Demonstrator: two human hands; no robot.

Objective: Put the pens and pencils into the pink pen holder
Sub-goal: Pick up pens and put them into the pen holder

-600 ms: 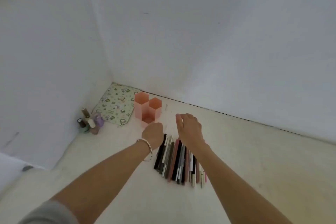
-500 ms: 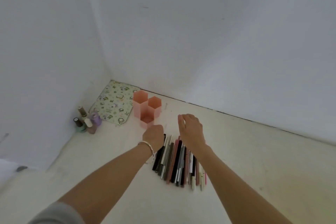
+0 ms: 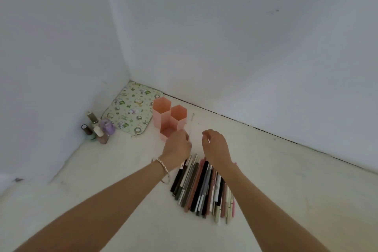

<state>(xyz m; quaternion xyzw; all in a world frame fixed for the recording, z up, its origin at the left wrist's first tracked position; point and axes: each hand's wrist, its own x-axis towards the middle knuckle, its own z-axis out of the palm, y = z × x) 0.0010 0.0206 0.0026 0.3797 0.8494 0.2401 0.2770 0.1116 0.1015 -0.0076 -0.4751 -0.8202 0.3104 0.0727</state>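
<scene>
Both hands have crept forward over the pens and pencils (image 3: 204, 186); left hand (image 3: 177, 149) curled, maybe pinching something thin, right hand (image 3: 216, 147) loosely open. Pink pen holder (image 3: 169, 117) just beyond, looks empty.

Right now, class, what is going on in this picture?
A person is reaching both bare hands over a row of pens and pencils lying side by side on a pale surface. The left hand and right hand hover above the far ends of the row, fingers curled; whether either grips anything is unclear. The pink pen holder stands just beyond, and its visible cups look empty. A patterned mat and small bottles sit in the corner.
</scene>
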